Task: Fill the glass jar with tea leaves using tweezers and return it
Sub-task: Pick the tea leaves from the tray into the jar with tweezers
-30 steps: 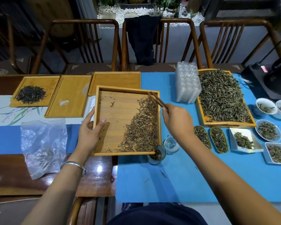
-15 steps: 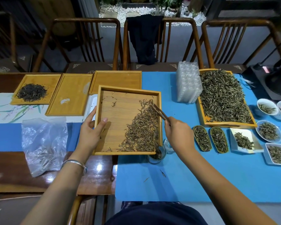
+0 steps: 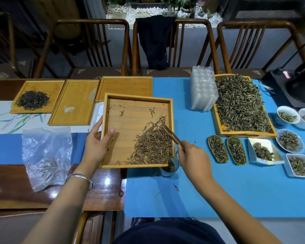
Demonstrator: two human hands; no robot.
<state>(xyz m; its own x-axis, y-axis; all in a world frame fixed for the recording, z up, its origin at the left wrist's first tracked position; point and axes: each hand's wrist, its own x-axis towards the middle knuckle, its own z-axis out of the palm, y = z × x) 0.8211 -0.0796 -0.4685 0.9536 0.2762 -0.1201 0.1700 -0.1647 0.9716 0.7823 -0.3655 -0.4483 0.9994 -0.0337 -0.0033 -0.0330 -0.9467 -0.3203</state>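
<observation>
1. Since the earlier frame the right hand (image 3: pixel 194 156) has drawn nearer and lower, and the tweezers (image 3: pixel 173 137) have swept toward the tray's (image 3: pixel 106 120) near right corner.
2. The right hand pinches the tweezers; their long axis runs up-left, tips in the leaves (image 3: pixel 153 145).
3. The left hand (image 3: pixel 97 141) grips the tray's left rim.
4. The jar (image 3: pixel 168 167) stands on the worktop at that corner, just below the right hand, part-filled.
5. Far-right tray (image 3: pixel 218 124): heaped greener leaves.
</observation>
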